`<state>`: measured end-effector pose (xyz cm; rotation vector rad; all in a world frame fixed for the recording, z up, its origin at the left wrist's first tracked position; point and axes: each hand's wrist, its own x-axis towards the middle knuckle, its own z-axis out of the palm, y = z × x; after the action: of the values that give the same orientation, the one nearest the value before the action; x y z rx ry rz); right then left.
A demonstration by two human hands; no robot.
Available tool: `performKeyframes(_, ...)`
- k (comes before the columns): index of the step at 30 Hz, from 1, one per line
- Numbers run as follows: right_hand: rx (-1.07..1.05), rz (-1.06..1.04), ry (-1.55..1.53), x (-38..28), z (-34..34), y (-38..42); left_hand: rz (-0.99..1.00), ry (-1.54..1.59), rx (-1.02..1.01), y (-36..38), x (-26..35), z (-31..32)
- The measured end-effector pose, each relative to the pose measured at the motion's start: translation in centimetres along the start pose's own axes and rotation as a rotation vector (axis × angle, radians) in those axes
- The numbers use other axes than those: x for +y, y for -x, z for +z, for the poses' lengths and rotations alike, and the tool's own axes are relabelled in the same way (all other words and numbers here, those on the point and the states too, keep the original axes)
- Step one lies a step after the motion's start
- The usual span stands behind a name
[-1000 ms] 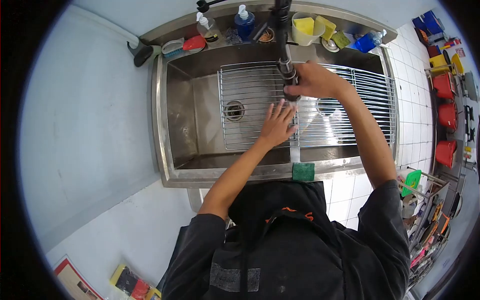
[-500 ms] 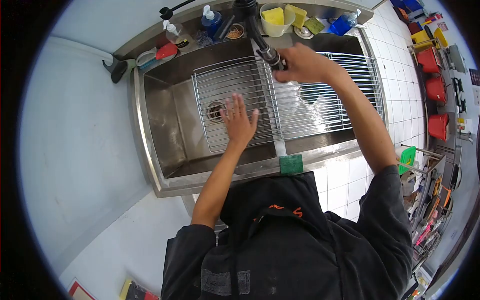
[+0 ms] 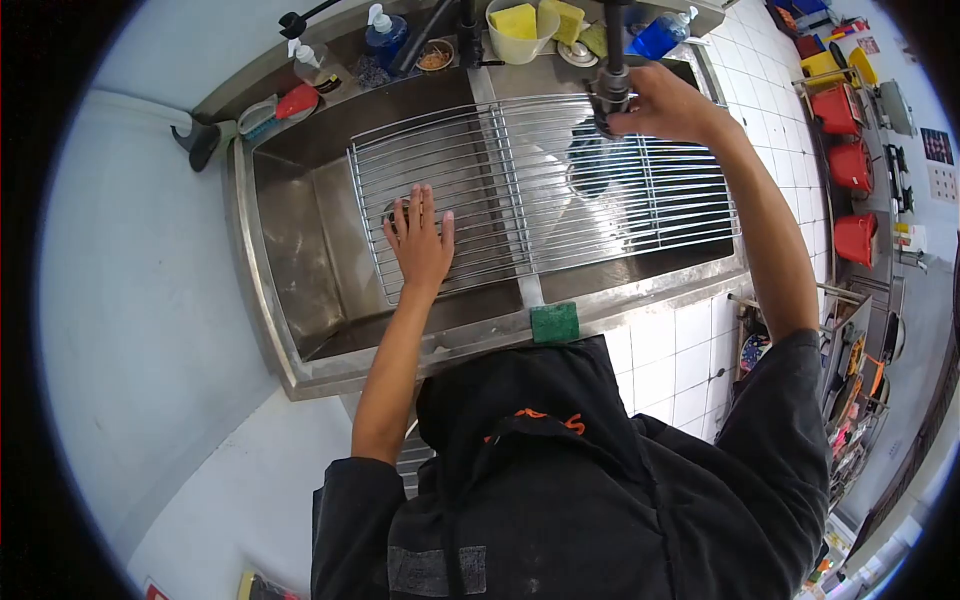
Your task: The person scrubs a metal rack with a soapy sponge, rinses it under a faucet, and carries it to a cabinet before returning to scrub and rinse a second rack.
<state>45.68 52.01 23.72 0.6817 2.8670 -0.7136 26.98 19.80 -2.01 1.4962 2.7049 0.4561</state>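
My right hand (image 3: pixel 655 100) is closed round the black and metal spray head of the tap (image 3: pixel 612 88), over the right basin. A long wire rack (image 3: pixel 510 190) lies across both basins of the steel sink (image 3: pixel 262 270). My left hand (image 3: pixel 421 240) rests on or just above the left part of the rack, palm down with its fingers spread. A green scouring pad (image 3: pixel 555 323) sits on the sink's front edge, between my two arms.
Along the back ledge stand soap bottles (image 3: pixel 386 36), a tub with a yellow sponge (image 3: pixel 520 40), a small bowl (image 3: pixel 434 60) and a red-handled brush (image 3: pixel 296 101). A blue bottle (image 3: pixel 660 38) leans at the back right. Red bins (image 3: pixel 853 240) hang farther right.
My right hand has moved the spray head to the right over the right basin. My left hand is still spread at the rack's left part. The view has shifted slightly.
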Motion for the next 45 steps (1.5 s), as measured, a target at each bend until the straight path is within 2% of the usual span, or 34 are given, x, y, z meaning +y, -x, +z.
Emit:
performKeyframes(4, 0.053, 0.101, -0.022, 2.4, -1.3, 1.8, 0.047, -0.016, -0.037, -0.2, 1.1, 0.0)
performKeyframes(5, 0.131, -0.003, -0.047, 4.4, -0.9, 1.9, 0.065, -0.015, -0.053, -0.2, 1.4, 0.0)
performKeyframes(8, 0.184, 0.091, -0.038, 5.3, -1.7, 2.7, 0.126, 0.022, -0.090, -0.4, 2.3, 0.5)
performKeyframes(16, 0.362, 0.094, -0.046, 6.3, -1.9, 3.0, 0.268, 0.071, -0.132, -0.1, 7.6, 2.0)
performKeyframes(20, 0.204, 0.144, 0.004, 6.9, -3.0, 3.9, 0.309, 0.108, -0.131, 0.6, 9.3, 2.3)
performKeyframes(23, 0.298, 0.140, 0.032, 8.1, -3.3, 4.2, 0.320, 0.110, -0.129, 0.8, 9.6, 2.2)
performKeyframes(33, 0.259, 0.168, 0.121, 10.1, -4.7, 3.5, 0.413, 0.132, -0.231, 2.5, 7.8, 0.9)
performKeyframes(35, 0.195, 0.222, 0.092, 10.2, -5.5, 3.9, 0.369, 0.123, -0.251, 3.2, 6.8, 0.3)
performKeyframes(39, 0.160, 0.145, 0.123, 10.8, -6.1, 5.0, 0.256, 0.082, -0.244, 4.8, 4.4, -0.4)
performKeyframes(41, 0.124, 0.184, 0.122, 10.2, -6.2, 5.6, 0.197, 0.051, -0.236, 5.5, 3.4, -0.6)
performKeyframes(45, -0.026, 0.280, 0.122, 5.6, -7.3, 7.0, 0.086, 0.005, -0.231, 6.6, 1.1, -0.8)
